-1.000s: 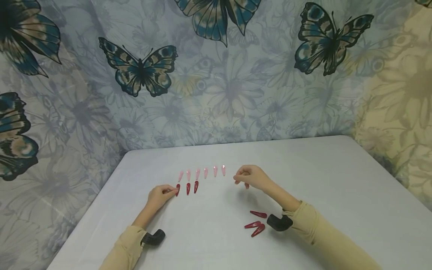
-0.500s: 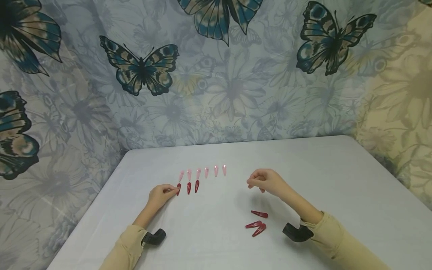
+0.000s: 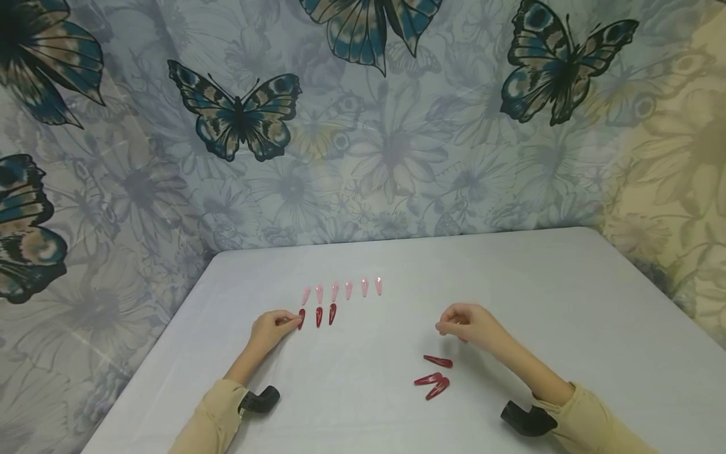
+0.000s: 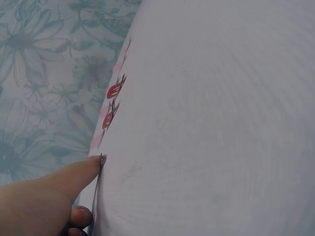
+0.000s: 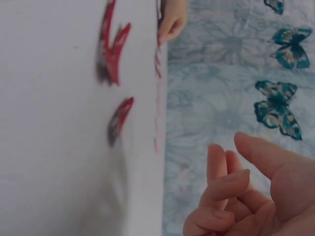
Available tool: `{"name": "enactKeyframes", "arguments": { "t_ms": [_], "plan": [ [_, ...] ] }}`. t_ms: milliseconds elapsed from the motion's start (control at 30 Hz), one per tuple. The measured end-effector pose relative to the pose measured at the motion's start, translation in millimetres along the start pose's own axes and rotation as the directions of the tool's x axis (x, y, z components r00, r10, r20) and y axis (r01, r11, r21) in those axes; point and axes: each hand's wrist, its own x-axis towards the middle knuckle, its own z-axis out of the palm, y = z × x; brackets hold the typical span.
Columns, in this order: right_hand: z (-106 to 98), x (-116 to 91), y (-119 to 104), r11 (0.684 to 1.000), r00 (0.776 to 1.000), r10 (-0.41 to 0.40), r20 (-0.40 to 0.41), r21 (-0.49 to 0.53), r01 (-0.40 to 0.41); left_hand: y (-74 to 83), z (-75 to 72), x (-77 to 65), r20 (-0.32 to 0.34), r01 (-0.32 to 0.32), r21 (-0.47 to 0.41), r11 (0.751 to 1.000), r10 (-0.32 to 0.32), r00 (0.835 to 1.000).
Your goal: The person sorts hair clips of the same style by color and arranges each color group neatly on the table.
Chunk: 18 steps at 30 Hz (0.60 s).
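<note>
At the left end of a row of three dark red snap hair clips, my left hand (image 3: 271,329) pinches the leftmost red hair clip (image 3: 302,319), which lies on the white table. In the left wrist view a fingertip covers part of that clip. The other two red clips (image 3: 332,314) lie just to its right. My right hand (image 3: 472,324) hovers over the table with loosely bent fingers and nothing between them. Below it in the head view lie three loose red hair clips: one alone (image 3: 438,361), and two overlapping (image 3: 437,389).
A row of several pink hair clips (image 3: 348,290) lies behind the red row. Butterfly-patterned cloth (image 3: 391,157) hangs along the back and sides of the white table (image 3: 363,403). Dark wrist cameras (image 3: 529,419) sit at both sleeves.
My right hand has moved right and toward me, from near the end of the pink row to above the loose red clips. The left hand stays at the leftmost red clip.
</note>
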Motion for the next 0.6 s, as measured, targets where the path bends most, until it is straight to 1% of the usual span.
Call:
{"name": "enactKeyframes", "arguments": {
  "t_ms": [100, 300, 500, 600],
  "plan": [
    [2, -5, 7, 1.000, 1.000, -0.003, -0.011, -0.006, 0.003, 0.7, 0.7, 0.4, -0.001, -0.004, 0.000, 1.000, 0.004, 1.000],
    [5, -11, 16, 0.997, 0.999, -0.044, -0.029, -0.057, 0.042, 1.2, -0.3, -1.6, -0.004, -0.004, -0.001, 1.000, 0.004, 1.000],
    [5, -18, 25, 0.996, 0.997, -0.054, -0.048, -0.070, 0.051, 0.5, 0.3, 0.4, 0.005, -0.013, 0.001, 1.000, 0.013, 1.000],
    [4, -19, 27, 0.995, 0.998, -0.052, -0.041, -0.083, 0.049, 0.3, -0.4, 1.0, 0.001, -0.014, 0.005, 1.000, 0.014, 1.000]
  ]
}}
